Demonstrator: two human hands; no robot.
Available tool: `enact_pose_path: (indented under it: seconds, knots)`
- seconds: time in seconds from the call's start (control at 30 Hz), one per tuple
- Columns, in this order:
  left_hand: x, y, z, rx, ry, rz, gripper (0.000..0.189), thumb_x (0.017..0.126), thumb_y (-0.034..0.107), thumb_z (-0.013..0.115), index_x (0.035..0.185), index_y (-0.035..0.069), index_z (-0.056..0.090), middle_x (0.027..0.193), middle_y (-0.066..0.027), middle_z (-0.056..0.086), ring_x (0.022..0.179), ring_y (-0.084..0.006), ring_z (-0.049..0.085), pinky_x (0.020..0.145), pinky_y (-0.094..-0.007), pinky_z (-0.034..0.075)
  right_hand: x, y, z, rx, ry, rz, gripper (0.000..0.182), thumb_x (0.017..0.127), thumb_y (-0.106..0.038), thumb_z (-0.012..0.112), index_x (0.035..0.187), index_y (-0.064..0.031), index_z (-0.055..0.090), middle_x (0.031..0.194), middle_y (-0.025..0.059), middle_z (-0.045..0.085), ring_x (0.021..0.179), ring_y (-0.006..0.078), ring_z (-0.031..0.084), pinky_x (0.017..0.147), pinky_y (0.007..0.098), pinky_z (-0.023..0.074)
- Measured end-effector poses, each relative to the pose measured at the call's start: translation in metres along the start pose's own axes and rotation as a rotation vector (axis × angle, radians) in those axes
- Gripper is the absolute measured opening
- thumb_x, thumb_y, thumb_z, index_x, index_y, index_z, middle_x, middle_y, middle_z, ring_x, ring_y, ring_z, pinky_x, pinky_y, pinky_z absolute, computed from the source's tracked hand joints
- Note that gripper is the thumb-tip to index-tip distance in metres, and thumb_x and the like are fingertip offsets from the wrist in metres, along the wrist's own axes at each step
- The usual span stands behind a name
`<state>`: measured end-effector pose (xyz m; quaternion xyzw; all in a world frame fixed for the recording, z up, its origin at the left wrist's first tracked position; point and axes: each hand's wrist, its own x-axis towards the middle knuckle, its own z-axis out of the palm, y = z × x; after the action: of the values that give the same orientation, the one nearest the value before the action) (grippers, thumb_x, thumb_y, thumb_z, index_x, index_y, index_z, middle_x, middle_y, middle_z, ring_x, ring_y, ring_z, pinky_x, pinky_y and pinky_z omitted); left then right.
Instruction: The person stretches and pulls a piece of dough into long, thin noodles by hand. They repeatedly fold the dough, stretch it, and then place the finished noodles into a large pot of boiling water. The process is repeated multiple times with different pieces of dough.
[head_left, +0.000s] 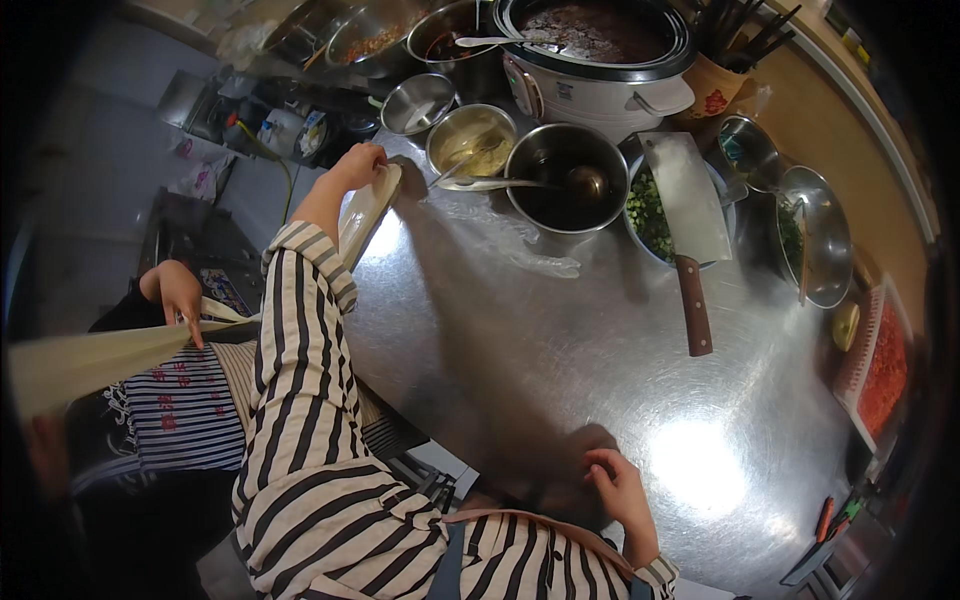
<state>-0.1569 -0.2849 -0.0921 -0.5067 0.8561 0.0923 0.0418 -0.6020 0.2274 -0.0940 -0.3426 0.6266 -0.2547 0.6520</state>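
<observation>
My left hand (361, 163) reaches to the far left edge of the steel table (525, 360). Its fingers are curled at the far end of a pale, long narrow tray (369, 210) with a glossy surface. My forearm hides part of that tray. Low over the near edge of the table, my right hand (621, 487) is loosely bent and holds nothing. A crumpled clear plastic bag (525, 244) lies on the metal between the tray and a steel pot of dark liquid (568, 214) with a ladle in it.
A cleaver (686, 202) rests across a bowl of chopped greens (649, 214), its handle over the table. Bowls and a white slow cooker (592, 101) line the back. A red-filled basket (877, 367) stands right. At left, a person's hand (176, 296) touches a long pale sheet (112, 356).
</observation>
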Motion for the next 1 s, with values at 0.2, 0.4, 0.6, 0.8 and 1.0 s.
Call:
enact_pose_path:
  seconds: [0.2,0.4,0.6,0.8,1.0]
  knots:
    - [-0.037,-0.001,-0.001,-0.222,0.263,0.082,0.017,0.074,0.010,0.062,0.087,0.002,0.056,0.085,-0.0098,0.060,0.082,-0.0257,0.058,0.081,-0.0336,0.045,0.009,-0.018,-0.005,-0.069,-0.012,-0.064,0.022,0.088,-0.001,0.049,0.109,0.0019,0.057,0.095,0.0107,0.063,0.078,0.0145,0.062,0.072,0.0260,0.0491]
    - [-0.145,0.034,-0.001,-0.485,0.723,-0.242,0.012,0.089,0.014,0.057,0.093,0.004,0.052,0.081,-0.0097,0.059,0.074,-0.0182,0.058,0.070,-0.0272,0.046,0.005,-0.025,-0.016,-0.109,-0.045,-0.131,0.022,0.088,-0.002,0.050,0.109,0.0025,0.056,0.096,0.0116,0.064,0.080,0.0155,0.063,0.073,0.0265,0.0493]
    - [-0.248,0.153,-0.066,-0.163,1.015,-0.332,0.014,0.090,0.016,0.058,0.096,0.004,0.052,0.074,-0.0097,0.059,0.064,-0.0181,0.057,0.061,-0.0280,0.046,-0.013,-0.008,-0.027,-0.159,-0.148,-0.237,0.023,0.087,-0.006,0.053,0.109,-0.0004,0.057,0.098,0.0119,0.063,0.084,0.0191,0.063,0.075,0.0285,0.0488]
    - [-0.310,0.336,-0.155,-0.304,1.050,-0.126,0.010,0.091,0.012,0.058,0.095,0.004,0.052,0.077,-0.0020,0.058,0.066,-0.0085,0.053,0.060,-0.0222,0.043,-0.047,0.019,-0.052,-0.152,-0.368,-0.317,0.025,0.089,-0.010,0.055,0.112,-0.0012,0.056,0.102,0.0104,0.063,0.096,0.0183,0.060,0.081,0.0284,0.0473]
    - [-0.337,0.529,-0.159,-0.882,0.997,-0.024,0.012,0.094,0.019,0.053,0.095,0.007,0.053,0.079,0.0033,0.054,0.068,-0.0029,0.047,0.058,-0.0173,0.038,-0.080,0.065,-0.123,0.585,-0.449,-0.294,0.047,0.094,-0.038,0.047,0.126,-0.0031,0.046,0.121,0.0125,0.053,0.110,0.0218,0.054,0.091,0.0354,0.0432]
